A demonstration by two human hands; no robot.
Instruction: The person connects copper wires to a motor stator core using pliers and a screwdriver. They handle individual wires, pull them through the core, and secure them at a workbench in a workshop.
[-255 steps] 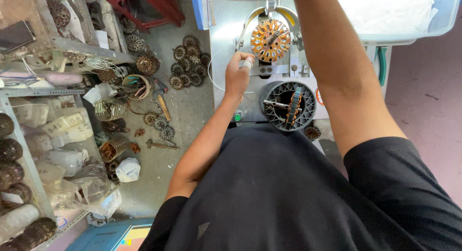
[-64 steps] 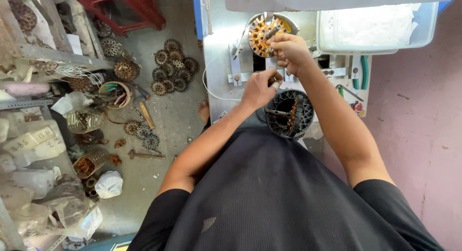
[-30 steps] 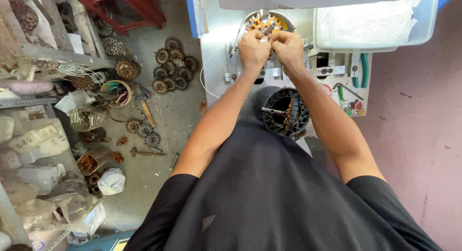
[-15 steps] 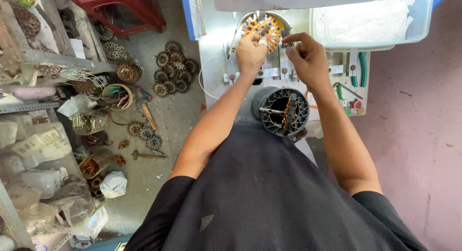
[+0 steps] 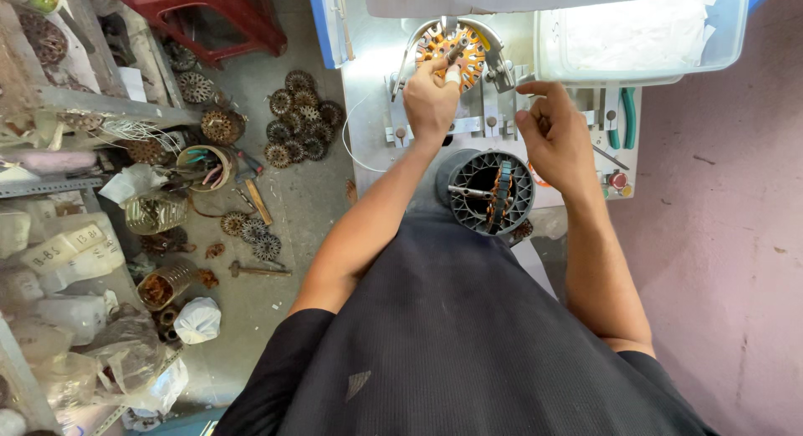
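Left hand (image 5: 431, 97) clenched on small rod-like tool, tip at round copper-wound stator (image 5: 452, 53) clamped in metal jig on white counter (image 5: 368, 110). Right hand (image 5: 556, 139) loosely curled beside jig — grip contents unclear. Step: working winding slots; next likely calls for steady tool pressure.

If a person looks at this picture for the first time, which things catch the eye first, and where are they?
The round orange and copper wound stator at the top centre stands out first, with the left hand touching it. Just below sits a dark grey round slotted housing, with the right hand above its right edge. On the floor to the left lies a cluster of rusty brown round stators.
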